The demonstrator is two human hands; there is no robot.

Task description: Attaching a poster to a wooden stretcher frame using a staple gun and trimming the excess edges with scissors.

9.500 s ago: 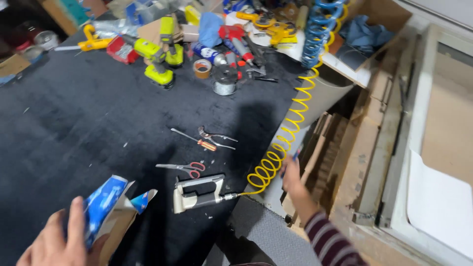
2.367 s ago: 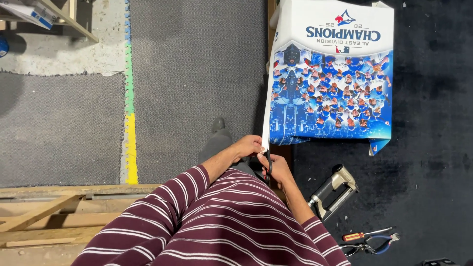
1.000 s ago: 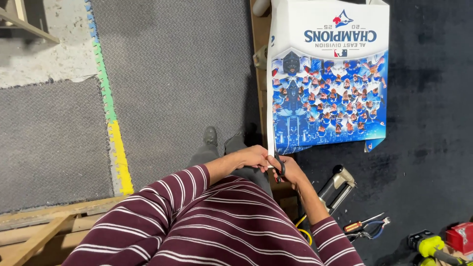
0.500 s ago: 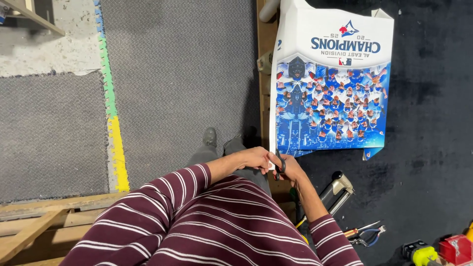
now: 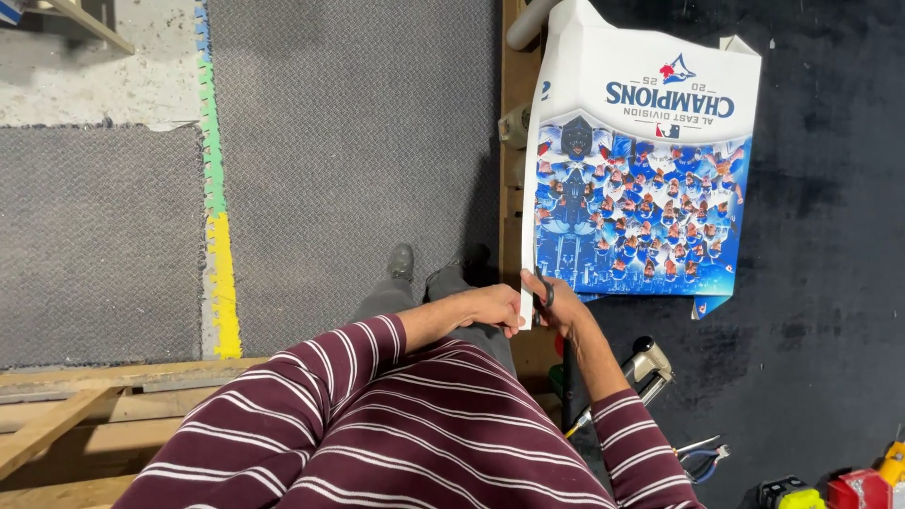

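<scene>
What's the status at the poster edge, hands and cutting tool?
Left hand pinching the poster at its near white edge. Right hand gripping dark scissors at that edge. Staple gun beside right forearm, apart.

Single head view, seemingly straight down, close.

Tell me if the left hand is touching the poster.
Touching. In the head view the left hand pinches the near edge of the white strip along the poster, beside the right hand with the scissors.
</scene>
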